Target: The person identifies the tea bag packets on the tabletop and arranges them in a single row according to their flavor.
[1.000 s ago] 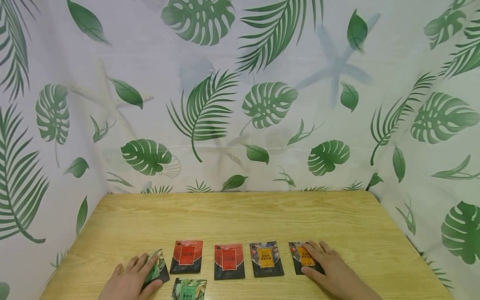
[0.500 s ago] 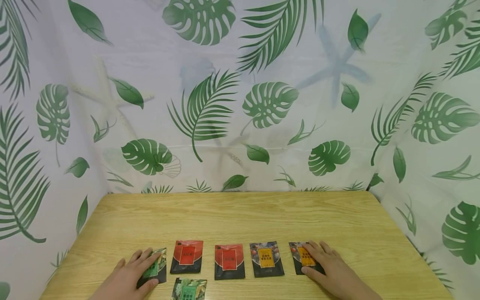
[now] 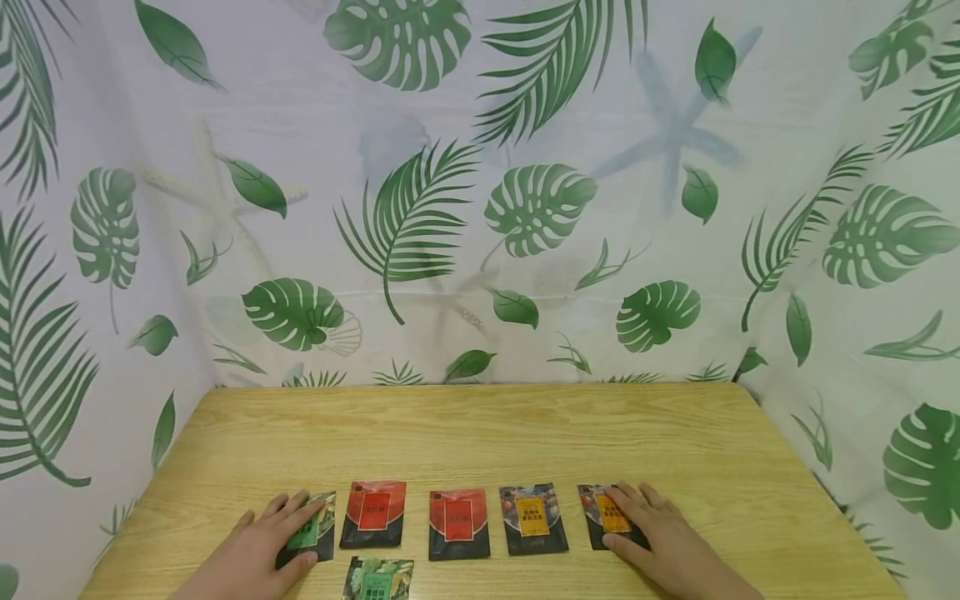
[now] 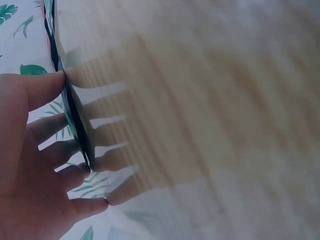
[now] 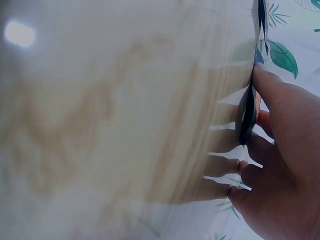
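Note:
My left hand lies on a green packet at the left, fingers spread over its left part and hiding that part. In the left wrist view the thumb and fingertips touch the packet's edge, which is flat on the table. On the right, my right hand rests on a packet with an orange label, covering its right side. The right wrist view shows this packet edge-on under the thumb and fingers.
Between the hands lie two red packets and another orange-labelled packet. A second green packet sits nearer, cut off by the frame. The wooden table meets a leaf-printed cloth behind and at both sides.
My left hand has turned the green packet from tilted to nearly straight, in line with the red one beside it, and moved slightly left. The right hand has stayed put.

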`<action>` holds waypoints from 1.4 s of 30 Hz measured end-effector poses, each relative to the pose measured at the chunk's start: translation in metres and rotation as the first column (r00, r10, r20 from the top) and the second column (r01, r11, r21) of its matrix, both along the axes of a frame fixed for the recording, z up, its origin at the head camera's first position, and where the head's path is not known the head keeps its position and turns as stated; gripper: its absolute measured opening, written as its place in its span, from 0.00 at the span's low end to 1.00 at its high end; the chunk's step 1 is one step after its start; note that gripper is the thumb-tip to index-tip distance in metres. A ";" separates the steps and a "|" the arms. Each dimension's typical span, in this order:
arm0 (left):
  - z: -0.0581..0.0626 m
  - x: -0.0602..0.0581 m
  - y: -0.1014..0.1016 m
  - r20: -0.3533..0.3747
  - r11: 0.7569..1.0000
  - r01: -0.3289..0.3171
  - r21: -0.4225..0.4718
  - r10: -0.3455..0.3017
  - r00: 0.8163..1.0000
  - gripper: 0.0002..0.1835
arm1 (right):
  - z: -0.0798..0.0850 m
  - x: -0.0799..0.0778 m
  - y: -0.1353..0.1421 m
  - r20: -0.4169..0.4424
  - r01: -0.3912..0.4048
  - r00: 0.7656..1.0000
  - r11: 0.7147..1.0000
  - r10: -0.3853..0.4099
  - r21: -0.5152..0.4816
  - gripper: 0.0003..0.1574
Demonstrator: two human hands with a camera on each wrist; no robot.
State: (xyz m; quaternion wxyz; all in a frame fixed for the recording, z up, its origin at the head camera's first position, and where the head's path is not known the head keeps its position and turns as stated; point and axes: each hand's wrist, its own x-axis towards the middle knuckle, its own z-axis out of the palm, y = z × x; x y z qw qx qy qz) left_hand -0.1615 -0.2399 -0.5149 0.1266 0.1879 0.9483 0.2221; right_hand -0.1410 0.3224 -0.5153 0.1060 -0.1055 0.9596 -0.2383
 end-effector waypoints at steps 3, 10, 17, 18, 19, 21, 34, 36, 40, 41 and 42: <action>0.001 0.000 0.000 0.003 1.000 -0.001 0.008 0.001 1.000 0.37 | 0.000 0.000 0.000 -0.008 -0.002 1.000 1.000 0.002 -0.003 0.51; 0.002 -0.004 0.000 -0.027 1.000 0.023 -0.002 -0.023 0.999 0.36 | 0.001 0.000 0.000 -0.007 -0.004 1.000 1.000 0.004 -0.003 0.51; 0.002 -0.010 0.000 -0.048 0.999 0.033 -0.013 -0.034 0.998 0.35 | 0.002 0.001 -0.001 0.014 -0.001 1.000 1.000 0.002 -0.022 0.51; 0.002 -0.010 0.001 -0.052 0.999 0.034 -0.018 -0.035 0.998 0.35 | 0.002 0.001 -0.001 0.015 -0.002 1.000 1.000 0.002 -0.024 0.51; 0.002 -0.010 0.001 -0.050 0.999 0.028 -0.018 -0.029 0.998 0.35 | 0.002 0.001 -0.001 0.015 -0.002 1.000 1.000 0.003 -0.024 0.51; 0.004 -0.011 0.001 -0.054 0.999 0.027 -0.028 -0.028 0.998 0.34 | 0.002 0.001 -0.001 0.012 -0.002 1.000 1.000 0.003 -0.024 0.51; 0.003 -0.013 0.002 -0.044 0.999 0.004 -0.047 -0.006 0.999 0.34 | 0.002 0.000 0.000 0.013 -0.006 1.000 1.000 0.006 -0.030 0.50; 0.002 -0.014 0.001 -0.048 0.999 0.006 -0.049 -0.009 0.999 0.34 | 0.001 0.000 0.000 0.016 -0.003 1.000 1.000 0.004 -0.026 0.50; 0.003 -0.013 0.001 -0.055 0.999 0.007 -0.051 -0.010 0.998 0.34 | 0.002 0.000 0.000 0.020 0.006 1.000 1.000 -0.005 -0.027 0.51; 0.003 -0.013 0.001 -0.057 0.999 0.008 -0.051 -0.011 0.998 0.34 | 0.002 0.000 -0.001 0.017 0.002 1.000 1.000 -0.002 -0.026 0.51; 0.003 -0.013 0.001 -0.056 0.999 0.008 -0.051 -0.011 0.998 0.33 | 0.002 0.000 -0.001 0.016 0.003 1.000 1.000 -0.003 -0.026 0.51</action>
